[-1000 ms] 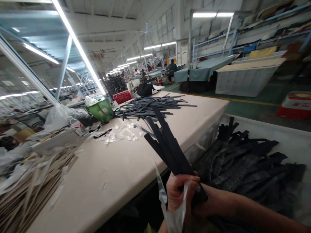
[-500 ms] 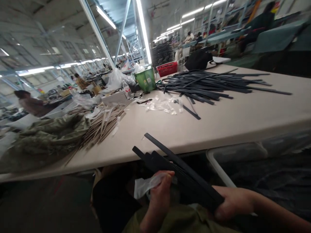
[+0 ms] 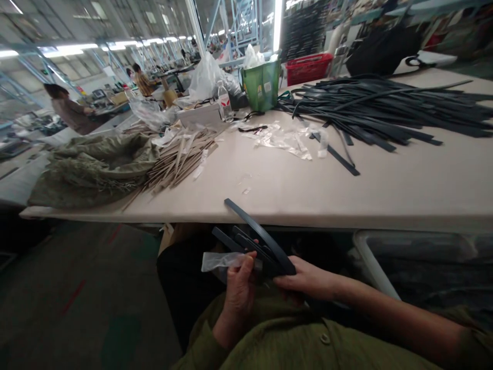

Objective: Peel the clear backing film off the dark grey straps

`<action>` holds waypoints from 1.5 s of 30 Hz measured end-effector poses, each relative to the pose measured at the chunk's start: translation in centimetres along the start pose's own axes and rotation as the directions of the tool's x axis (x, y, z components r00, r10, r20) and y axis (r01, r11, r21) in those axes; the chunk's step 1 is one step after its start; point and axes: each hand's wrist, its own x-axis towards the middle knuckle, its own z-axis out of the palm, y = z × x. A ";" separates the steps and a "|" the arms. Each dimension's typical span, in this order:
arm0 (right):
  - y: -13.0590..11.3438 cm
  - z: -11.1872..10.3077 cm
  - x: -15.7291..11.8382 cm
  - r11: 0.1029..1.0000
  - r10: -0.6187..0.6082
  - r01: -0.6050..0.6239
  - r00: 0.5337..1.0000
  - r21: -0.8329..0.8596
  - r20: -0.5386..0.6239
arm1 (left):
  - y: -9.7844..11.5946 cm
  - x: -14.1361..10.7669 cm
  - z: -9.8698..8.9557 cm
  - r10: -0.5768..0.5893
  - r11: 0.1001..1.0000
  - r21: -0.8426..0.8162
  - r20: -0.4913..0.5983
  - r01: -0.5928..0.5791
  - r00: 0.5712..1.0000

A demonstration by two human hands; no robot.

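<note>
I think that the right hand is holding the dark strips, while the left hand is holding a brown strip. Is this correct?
Not fully. The head view shows that the left hand is holding a piece of translucent plastic, not a brown strip. The right hand is indeed holding the dark strips.

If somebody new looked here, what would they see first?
Probably the big heap of dark strips on the far right part of the table. The bright green container stands out too, just left of that heap, with a red basket behind it to the right. Down in front, two hands hold more dark strips and a piece of clear plastic.
</note>
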 end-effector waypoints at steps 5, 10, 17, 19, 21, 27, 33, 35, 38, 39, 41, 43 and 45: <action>1.0 -1.0 -4.2 0.990 -0.009 -0.001 0.998 -0.141 -0.070 | 0.6 1.1 -2.4 -0.194 0.967 -0.199 -0.181 0.157 0.964; 2.8 -1.7 -6.8 0.936 -0.042 -0.036 0.976 -0.351 -0.213 | -0.9 2.5 -2.1 -0.325 0.918 -0.296 -0.182 0.264 0.928; 5.5 -1.9 -8.2 0.885 -0.028 -0.107 0.960 -0.454 -0.280 | -0.3 4.0 -2.1 -0.375 0.890 -0.341 -0.175 0.301 0.910; 5.6 -2.0 -8.1 0.884 -0.023 -0.119 0.955 -0.453 -0.296 | -0.1 4.1 -2.5 -0.377 0.892 -0.333 -0.171 0.307 0.910; 5.5 -1.9 -7.8 0.881 -0.019 -0.127 0.953 -0.456 -0.302 | -0.1 4.2 -2.7 -0.381 0.891 -0.324 -0.155 0.318 0.911; 5.4 -2.3 -7.2 0.852 0.023 -0.168 0.958 -0.496 -0.285 | -0.3 4.5 -3.1 -0.376 0.884 -0.346 -0.124 0.315 0.918; 5.6 -2.7 -7.4 0.857 0.094 -0.243 0.941 -0.454 -0.326 | -0.4 4.9 -3.4 -0.372 0.881 -0.355 -0.113 0.312 0.921; 5.0 -2.7 -7.2 0.879 0.101 -0.218 0.954 -0.425 -0.282 | -0.4 5.0 -3.4 -0.375 0.877 -0.357 -0.093 0.321 0.922; 3.9 -2.6 -6.7 0.909 0.096 -0.179 0.968 -0.376 -0.230 | -0.4 5.0 -3.4 -0.376 0.873 -0.370 -0.090 0.320 0.922; 3.7 -2.6 -6.6 0.914 0.099 -0.179 0.969 -0.364 -0.228 | -0.4 5.0 -3.4 -0.375 0.873 -0.370 -0.093 0.318 0.922; 3.5 -2.5 -6.4 0.918 0.116 -0.190 0.968 -0.349 -0.224 | -0.4 5.0 -3.3 -0.375 0.875 -0.363 -0.093 0.320 0.922; 3.5 -2.4 -6.4 0.919 0.134 -0.203 0.967 -0.339 -0.216 | -0.3 4.9 -3.2 -0.377 0.877 -0.351 -0.081 0.328 0.923; 3.6 -2.4 -6.4 0.922 0.139 -0.205 0.967 -0.330 -0.212 | -0.3 4.8 -3.2 -0.376 0.877 -0.346 -0.063 0.333 0.925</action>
